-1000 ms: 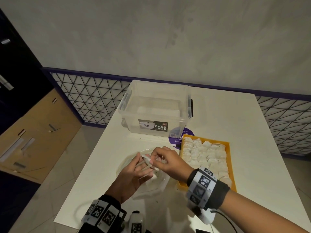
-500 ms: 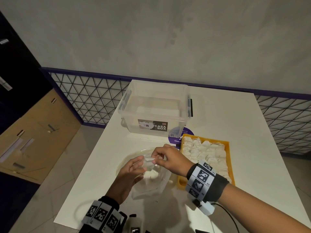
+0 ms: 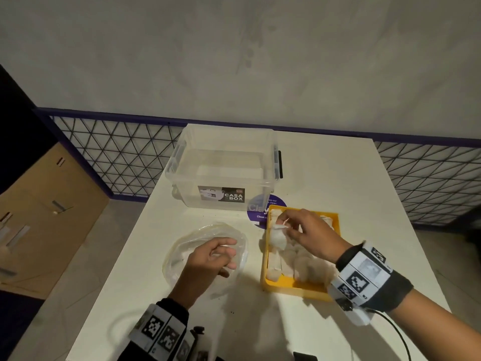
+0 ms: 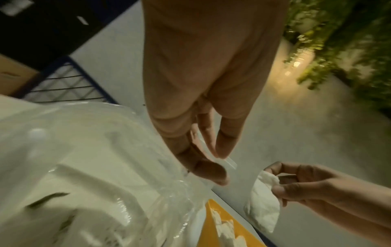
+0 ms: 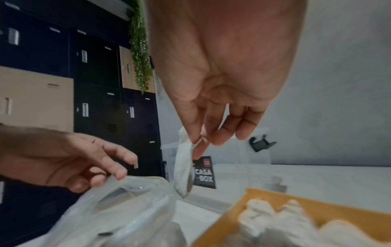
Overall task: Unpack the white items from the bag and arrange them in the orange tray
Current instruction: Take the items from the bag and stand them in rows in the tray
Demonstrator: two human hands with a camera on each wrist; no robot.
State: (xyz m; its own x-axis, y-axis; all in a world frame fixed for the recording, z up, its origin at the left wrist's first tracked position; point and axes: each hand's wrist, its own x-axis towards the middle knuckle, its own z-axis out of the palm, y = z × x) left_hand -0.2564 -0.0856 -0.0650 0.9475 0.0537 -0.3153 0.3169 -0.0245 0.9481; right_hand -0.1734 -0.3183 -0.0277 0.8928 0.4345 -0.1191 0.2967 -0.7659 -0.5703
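Note:
My right hand [image 3: 283, 225] pinches a white pouch [image 3: 277, 237] by its top, and the pouch hangs over the left edge of the orange tray [image 3: 294, 289]. Several white pouches [image 3: 296, 259] lie packed in rows in the tray. The right wrist view shows the same pouch [image 5: 184, 167] dangling from thumb and forefinger. To the left, a clear plastic bag [image 3: 187, 246] lies crumpled on the white table. My left hand [image 3: 229, 256] is at its rim, fingers curled and pinching a strip of the plastic [image 4: 229, 162]. What the bag holds is not clear.
A clear lidless storage box [image 3: 223, 178] labelled CASA BOX stands behind the bag and tray. A purple round sticker [image 3: 260, 212] lies between box and tray. The table's left edge [image 3: 122, 254] drops to the floor, and a wire fence runs behind.
My right hand has carried the white pouch rightwards, from above the bag to the tray's left edge. The left hand has stayed at the bag.

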